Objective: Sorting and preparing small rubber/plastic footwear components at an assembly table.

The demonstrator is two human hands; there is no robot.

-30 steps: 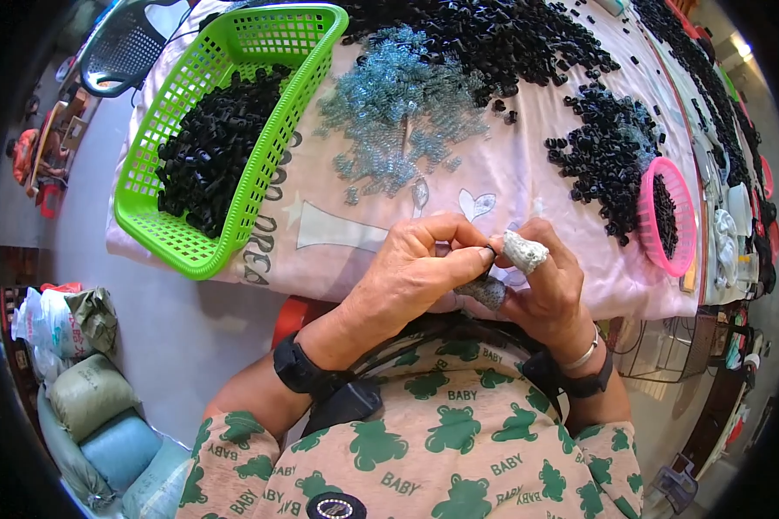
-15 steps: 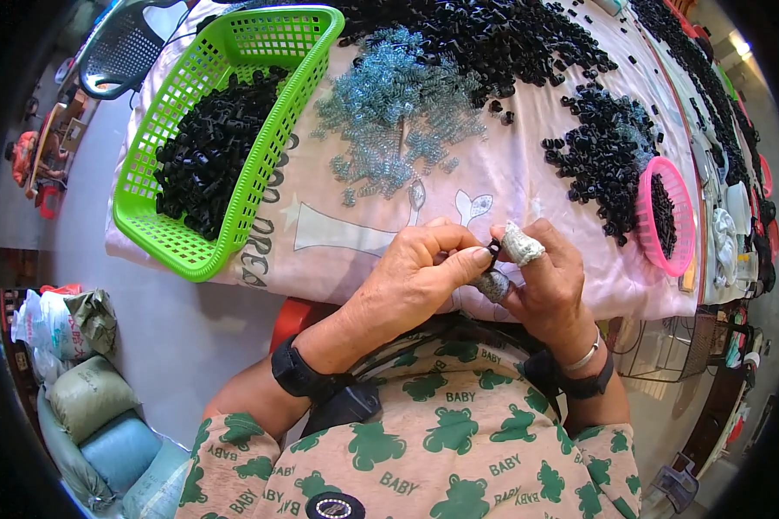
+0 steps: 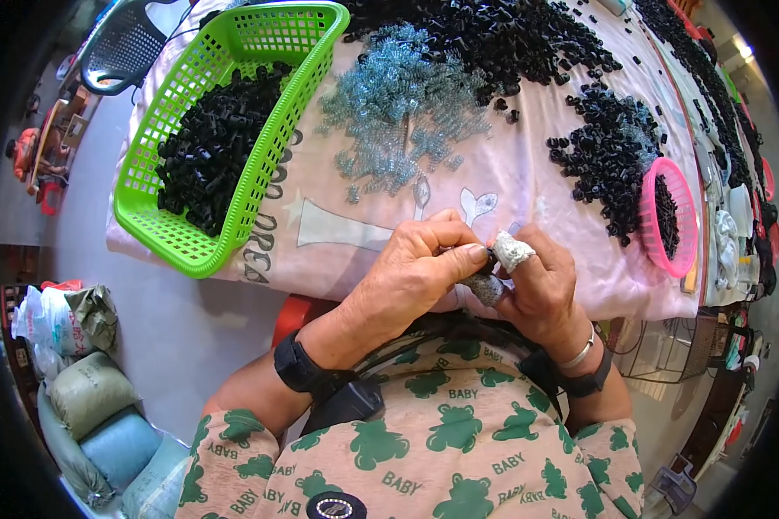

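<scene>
My left hand (image 3: 420, 264) is closed, thumb and forefinger pinching a small black plastic piece (image 3: 491, 259). Against the same piece press the fingertips of my right hand (image 3: 541, 281), also closed. A whitish wrap (image 3: 512, 251) covers its forefinger and a greyer one (image 3: 485, 289) its thumb. Most of the piece is hidden between the fingers. Beyond my hands lies a heap of small bluish coil springs (image 3: 402, 104). Black plastic parts form a large pile (image 3: 502, 39) behind them and a smaller pile (image 3: 601, 151) to the right.
A green basket (image 3: 221, 251) holding black parts stands on the left of the cloth-covered table (image 3: 346, 203). At the right edge a pink basket (image 3: 685, 208) leans, with small dark pieces inside. Stuffed sacks (image 3: 95, 398) sit on the floor at lower left; a chair (image 3: 121, 48) is at upper left.
Both hands have drawn slightly closer together, the right forefinger shifting left over the black piece, which now shows less. The piles and baskets are otherwise unchanged.
</scene>
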